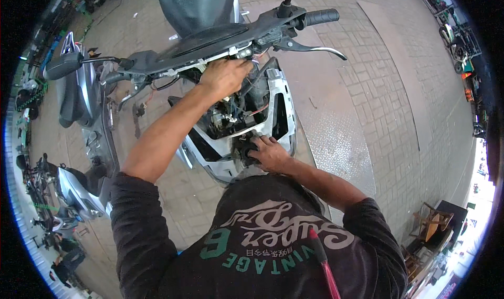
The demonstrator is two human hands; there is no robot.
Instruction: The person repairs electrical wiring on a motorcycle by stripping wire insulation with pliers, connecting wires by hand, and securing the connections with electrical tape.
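A scooter with its front panels off stands before me. My left hand (226, 78) reaches in under its handlebar cover (210, 47), among wires and white connectors; its fingertips are partly hidden there. Lower down, my right hand (270, 154) has its fingers curled on a black round part (248, 151) at the nose of the white-grey front frame (283, 89). Exposed wiring (231, 112) fills the opening between both hands. A red-and-black handled tool (323, 257) lies against my dark sweatshirt.
A brake lever (315, 49) and grip (321, 18) stick out on the right, a mirror (63, 66) on the left. Another scooter (86, 99) stands at the left. Metal floor plates (338, 141) lie on the paving at right. A wooden chair (433, 217) is at the far right.
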